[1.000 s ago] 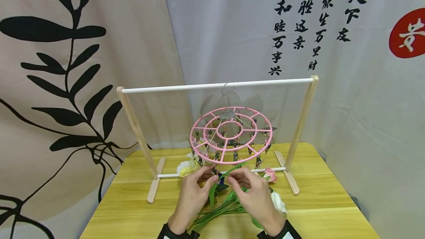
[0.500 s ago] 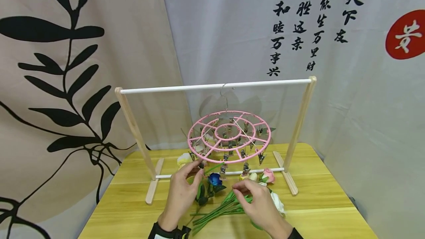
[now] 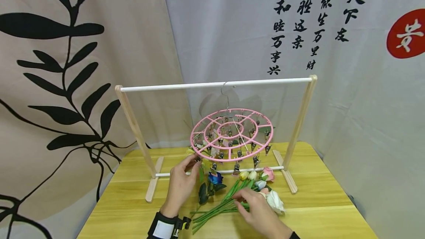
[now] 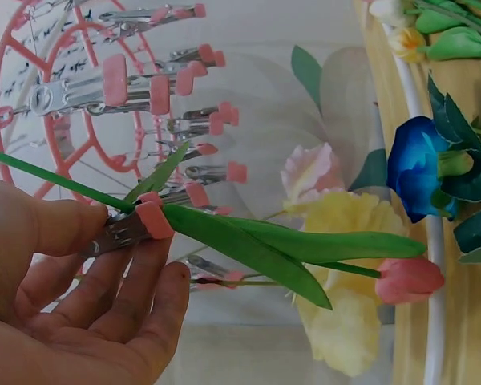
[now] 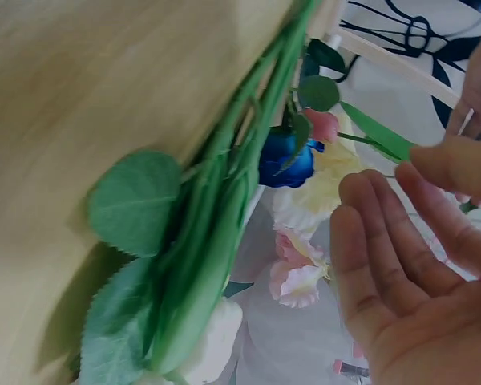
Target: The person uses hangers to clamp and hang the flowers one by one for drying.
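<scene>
Left hand: The left hand [image 4: 88,297] is pinching a metal clip [image 4: 116,233] between thumb and fingers, at the near left edge of the hanger.
Clip: Its pink tips are gripping the green stem of a pink tulip [image 4: 409,281].
Pink tulip: It is hanging from the clip, its head pointing down toward the surface [image 3: 315,217] and its long leaves spreading below the pink tips.
Right hand: The right hand [image 3: 260,213] is hovering near the flower bundle, its fingers bending loosely with gaps between them and holding nothing.
Round pink hanger: The round pink hanger [image 3: 229,159] is hanging by its hook from the top white bar [image 3: 172,87] of a wooden-sided rack [image 3: 301,117], many clips dangling beneath its rings.
Clipped blooms: A large yellow flower [image 4: 345,313] and a pale pink flower [image 4: 311,175] are showing beyond the tulip.
Blue rose: The blue rose [image 3: 216,178] is lying near the lower white bar [image 3: 166,175].
Flower bundle: Green stems [image 3: 214,213] are lying together on the surface, with a pink rose [image 3: 268,174] and a white rose [image 3: 275,202] showing at the bloom end.
Backdrop: A cloth [image 3: 139,40] is hanging behind, showing black leaves and writing.
</scene>
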Demonstrator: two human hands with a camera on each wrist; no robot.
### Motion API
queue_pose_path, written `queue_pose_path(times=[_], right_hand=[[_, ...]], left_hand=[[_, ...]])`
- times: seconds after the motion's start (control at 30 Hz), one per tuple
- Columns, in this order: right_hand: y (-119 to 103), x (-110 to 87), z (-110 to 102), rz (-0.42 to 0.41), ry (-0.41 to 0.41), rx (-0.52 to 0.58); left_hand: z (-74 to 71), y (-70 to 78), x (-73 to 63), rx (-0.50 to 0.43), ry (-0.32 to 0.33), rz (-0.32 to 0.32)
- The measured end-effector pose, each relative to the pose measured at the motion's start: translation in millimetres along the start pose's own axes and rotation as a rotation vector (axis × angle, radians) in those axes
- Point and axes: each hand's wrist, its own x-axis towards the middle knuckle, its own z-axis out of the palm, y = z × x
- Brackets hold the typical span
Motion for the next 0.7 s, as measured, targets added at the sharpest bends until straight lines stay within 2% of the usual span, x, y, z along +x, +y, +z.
queue_pose_path(times=[0.27, 0.37, 0.5, 0.6, 0.7], right_hand=[[6.9, -3.4, 6.7, 0.06, -0.218, -0.158], [12.4, -2.2, 12.7, 0.012, -0.221, -0.23], [19.1, 1.6, 19.7, -0.056, -0.174, -0.317], [22.5, 5.4, 23.5, -0.083, -0.16, -0.363], [25.9, 7.7, 26.3, -0.087, -0.179, -0.384]], left_hand=[[-0.1, -4.4, 3.4, -0.025, 0.013, -0.032], [-3.0, -5.2, -0.4, -0.044, 0.026, -0.03], [-6.9, -6.8, -8.4, -0.065, 0.04, 0.001], [-9.2, -7.4, -13.8, -0.051, 0.056, 0.028], [-11.1, -7.3, -18.5, -0.021, 0.073, 0.044]])
